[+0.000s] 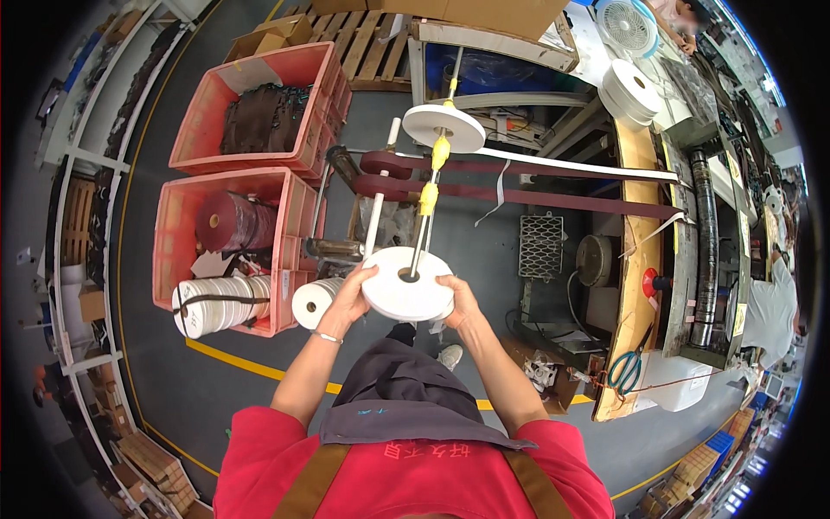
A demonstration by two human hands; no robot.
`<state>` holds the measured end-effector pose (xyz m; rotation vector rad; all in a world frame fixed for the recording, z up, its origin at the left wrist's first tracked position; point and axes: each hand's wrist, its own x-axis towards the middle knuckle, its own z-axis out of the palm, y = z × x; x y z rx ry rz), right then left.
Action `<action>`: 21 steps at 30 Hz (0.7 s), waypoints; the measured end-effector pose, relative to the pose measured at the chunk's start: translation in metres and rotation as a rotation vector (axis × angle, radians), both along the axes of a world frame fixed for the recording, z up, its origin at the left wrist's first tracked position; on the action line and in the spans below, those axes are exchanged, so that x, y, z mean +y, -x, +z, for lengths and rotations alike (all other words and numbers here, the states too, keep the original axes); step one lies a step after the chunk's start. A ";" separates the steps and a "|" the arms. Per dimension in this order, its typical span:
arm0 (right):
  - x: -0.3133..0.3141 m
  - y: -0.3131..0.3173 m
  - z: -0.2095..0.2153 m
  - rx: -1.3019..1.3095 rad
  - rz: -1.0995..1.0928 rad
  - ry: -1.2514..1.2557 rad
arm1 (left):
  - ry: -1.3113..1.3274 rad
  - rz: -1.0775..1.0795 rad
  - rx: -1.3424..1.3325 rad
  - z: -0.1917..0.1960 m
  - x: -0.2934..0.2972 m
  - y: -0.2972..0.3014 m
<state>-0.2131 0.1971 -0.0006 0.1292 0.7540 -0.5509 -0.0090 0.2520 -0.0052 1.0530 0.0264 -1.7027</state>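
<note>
Both of my hands grip a flat white roll of tape [389, 294] by its opposite edges. My left hand [350, 301] wraps its left rim, and my right hand [461, 301] holds the right rim with the thumb on top. A metal rod [421, 238] reaches into the roll's centre hole. Yellow wrapping [429, 199] covers parts of that rod. Farther along it sits a second white roll [467, 131], from which a white strip [571, 166] runs right. Maroon rolls [373, 187] beside the rod feed maroon strips [553, 203] toward the machine at right.
Two pink crates [285, 246] stand at left, holding rolls and dark material. A white roll [313, 304] is on the floor near my left forearm. At right, a wooden-edged bench [635, 259] carries scissors [624, 372] and a black roller [705, 251]. A fan [626, 26] stands beyond.
</note>
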 end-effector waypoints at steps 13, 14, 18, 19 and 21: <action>-0.121 -0.023 0.003 0.232 -0.204 0.043 | 0.046 -0.374 -0.454 0.026 -0.171 -0.027; -0.127 -0.024 0.004 0.208 -0.226 0.066 | 0.029 -0.369 -0.464 0.025 -0.179 -0.027; -0.134 -0.011 0.003 0.111 -0.247 0.166 | 0.041 -0.431 -0.463 0.013 -0.209 -0.032; -0.132 -0.008 0.011 0.102 -0.234 0.148 | 0.043 -0.432 -0.437 0.012 -0.215 -0.034; -0.124 0.006 0.009 0.164 -0.155 0.187 | 0.044 -0.414 -0.488 0.017 -0.221 -0.030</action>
